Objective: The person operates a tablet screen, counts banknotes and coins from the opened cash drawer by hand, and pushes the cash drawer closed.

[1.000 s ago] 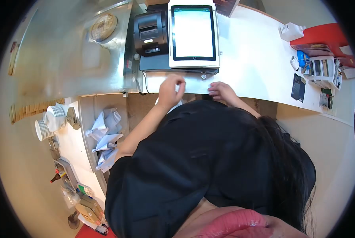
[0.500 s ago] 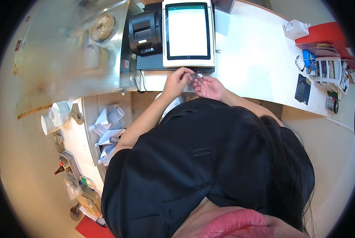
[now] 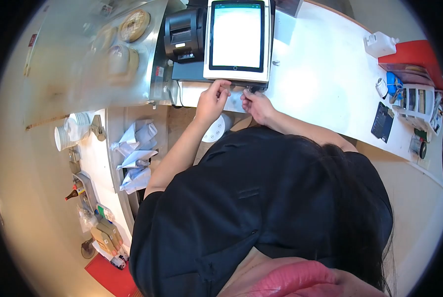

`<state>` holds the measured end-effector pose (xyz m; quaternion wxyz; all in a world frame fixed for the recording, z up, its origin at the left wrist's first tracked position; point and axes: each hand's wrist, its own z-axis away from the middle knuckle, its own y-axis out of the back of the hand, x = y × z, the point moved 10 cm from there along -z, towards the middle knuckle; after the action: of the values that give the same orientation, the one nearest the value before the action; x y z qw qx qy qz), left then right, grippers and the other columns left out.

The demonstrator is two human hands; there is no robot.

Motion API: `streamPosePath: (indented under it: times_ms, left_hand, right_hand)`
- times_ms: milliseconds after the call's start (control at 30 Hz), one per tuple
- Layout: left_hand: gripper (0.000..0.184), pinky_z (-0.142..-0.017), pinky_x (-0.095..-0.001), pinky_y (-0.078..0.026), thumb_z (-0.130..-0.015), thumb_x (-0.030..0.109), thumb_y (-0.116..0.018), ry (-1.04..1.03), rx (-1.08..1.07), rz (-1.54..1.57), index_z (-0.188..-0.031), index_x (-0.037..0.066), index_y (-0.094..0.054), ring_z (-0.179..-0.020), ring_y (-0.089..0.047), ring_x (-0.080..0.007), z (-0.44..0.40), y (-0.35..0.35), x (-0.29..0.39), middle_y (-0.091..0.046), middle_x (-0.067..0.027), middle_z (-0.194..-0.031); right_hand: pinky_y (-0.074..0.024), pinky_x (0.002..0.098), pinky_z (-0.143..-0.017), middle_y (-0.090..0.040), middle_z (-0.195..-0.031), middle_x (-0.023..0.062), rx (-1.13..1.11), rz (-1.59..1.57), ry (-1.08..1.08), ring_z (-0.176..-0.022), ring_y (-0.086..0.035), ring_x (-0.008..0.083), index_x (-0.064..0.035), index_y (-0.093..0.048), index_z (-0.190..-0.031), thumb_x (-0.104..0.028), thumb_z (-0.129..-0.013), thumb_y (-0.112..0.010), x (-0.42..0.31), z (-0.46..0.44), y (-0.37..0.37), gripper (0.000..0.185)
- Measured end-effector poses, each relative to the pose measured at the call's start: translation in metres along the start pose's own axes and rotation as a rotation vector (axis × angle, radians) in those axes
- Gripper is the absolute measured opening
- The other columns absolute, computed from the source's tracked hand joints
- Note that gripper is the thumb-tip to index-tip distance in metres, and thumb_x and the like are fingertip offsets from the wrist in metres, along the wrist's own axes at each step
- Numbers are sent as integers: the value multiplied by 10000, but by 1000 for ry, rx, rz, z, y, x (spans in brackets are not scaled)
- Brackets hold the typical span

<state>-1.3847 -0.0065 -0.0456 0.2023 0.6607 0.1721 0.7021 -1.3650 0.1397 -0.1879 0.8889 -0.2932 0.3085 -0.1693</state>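
Observation:
My left hand (image 3: 213, 103) is at the front edge of the dark cash drawer (image 3: 189, 73), its index finger reaching to the edge and the other fingers loosely bent, with nothing visible in them. Beside it, my right hand (image 3: 259, 106) has its thumb and index finger pinched at the drawer's right front; a small dark thing shows at the fingertips, too small to name. Above both hands a tablet (image 3: 236, 37) in a white stand rests over the drawer, its screen mostly white. A black receipt printer (image 3: 184, 37) sits to its left.
On the right of the white counter (image 3: 313, 69) are a white bottle (image 3: 380, 44), a black calculator-like device (image 3: 382, 122) and a white organizer (image 3: 415, 104). A steel surface (image 3: 152, 54) adjoins on the left. Below are white bags (image 3: 135, 158), stacked bowls (image 3: 63, 138) and a round white lid-like object (image 3: 215, 129).
The right hand has turned from palm-up with a small shiny thing to a pinch at the drawer's front. The left hand has moved slightly left, away from the right hand.

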Motion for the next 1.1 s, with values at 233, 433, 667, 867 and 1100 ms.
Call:
streamPosePath:
  times_ms: [233,433,667,867,1100]
  left_hand:
    - [263,-867,-408,-534,-880,47,-646,-293,17,-249,-1138,54,-691,-1014,-652,-302,23,35,16,-685,-136,-1057]
    - [380,-941,-469,-467,-826,63,-698,-530,74,-662,-1203,104,-682,-1113,-566,-332,81,71,24,-632,-129,-1132]
    - [448,-902,-444,-418,-816,197,-763,-601,-216,-685,-1244,155,-637,-1064,-605,-276,137,65,-13,-667,-59,-1066]
    - [370,-822,-404,-411,-864,299,-753,-804,-425,-817,-1199,166,-672,-968,-627,-224,172,47,-14,-645,-43,-961]
    - [286,-785,-439,-505,-910,313,-726,-667,-516,-607,-1114,113,-719,-929,-681,-290,150,50,-1,-716,-117,-931]
  right_hand:
    - [-527,256,-708,-672,-925,22,146,32,90,-783,-586,94,-89,-560,-1017,-233,-1033,-656,18,20,4,174]
    - [-514,228,-773,-691,-974,-5,123,297,72,-822,-597,68,-101,-641,-1069,-296,-1031,-660,62,67,19,200]
    - [-499,242,-847,-713,-1089,-29,199,349,121,-939,-617,56,-104,-681,-1167,-347,-1028,-653,139,131,29,282]
    - [-511,269,-827,-718,-1123,19,271,518,125,-961,-626,96,-73,-675,-1220,-315,-1002,-671,170,161,36,326]
    - [-539,362,-849,-745,-1102,105,326,1038,277,-982,-693,234,-28,-691,-1220,-295,-971,-685,124,206,19,365]
